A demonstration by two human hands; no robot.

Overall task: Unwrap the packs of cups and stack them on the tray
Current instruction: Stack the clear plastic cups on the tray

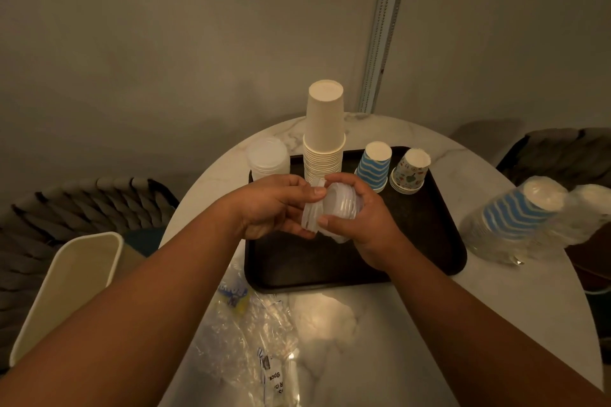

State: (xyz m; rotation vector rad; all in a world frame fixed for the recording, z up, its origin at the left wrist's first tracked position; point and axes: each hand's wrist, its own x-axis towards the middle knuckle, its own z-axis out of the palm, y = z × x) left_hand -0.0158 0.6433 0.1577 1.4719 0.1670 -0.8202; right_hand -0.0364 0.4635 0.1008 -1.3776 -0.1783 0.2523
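Over the black tray (413,258), both my hands hold a short stack of clear plastic cups (330,208) lying sideways. My left hand (274,205) grips the rim end and my right hand (360,218) curls round the base end. On the tray stand a tall upside-down stack of cream paper cups (324,132), a short blue-striped stack (375,165) and a short patterned stack (411,170). Another clear plastic stack (268,158) stands at the tray's far left corner. A still-wrapped pack of blue-striped cups (515,218) lies on the table at the right.
Empty clear wrappers (251,337) lie on the round marble table (380,340) in front of the tray. A cream bin (69,287) stands to the left of the table. Woven chairs sit at left (66,205) and right (558,152). A wall is close behind.
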